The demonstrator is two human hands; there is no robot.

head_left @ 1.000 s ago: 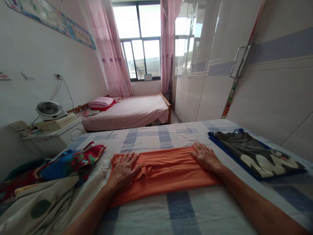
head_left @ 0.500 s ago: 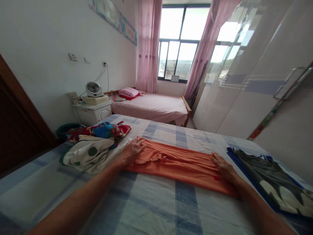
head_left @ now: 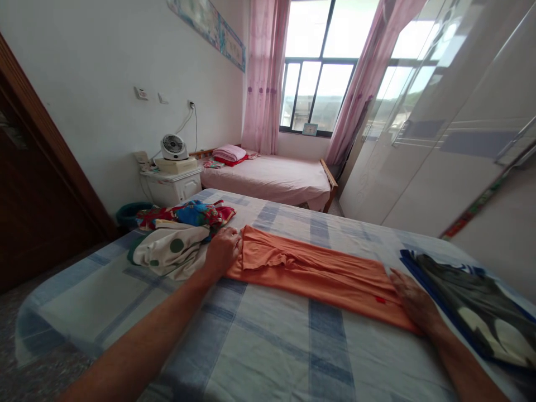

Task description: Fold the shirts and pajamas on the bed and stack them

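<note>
A folded orange shirt lies as a long flat strip across the bed, with a small red tag near its right end. At its left end, my left hand has its fingers curled round the edge of the cloth. My right hand rests along the other end, fingers stretched out and touching the fabric. Just left of my left hand is a loose cream garment with green dots. Behind that sits a crumpled red and blue floral cloth.
To the right, a dark grey and blue garment lies folded on the checked bedsheet. A white nightstand carries a small fan. Beyond are a pink bed and a glossy wardrobe.
My left hand has gone from lying flat on the shirt to curling at its left edge. My right hand has slid outward to the right end. The view has shifted slightly left.
</note>
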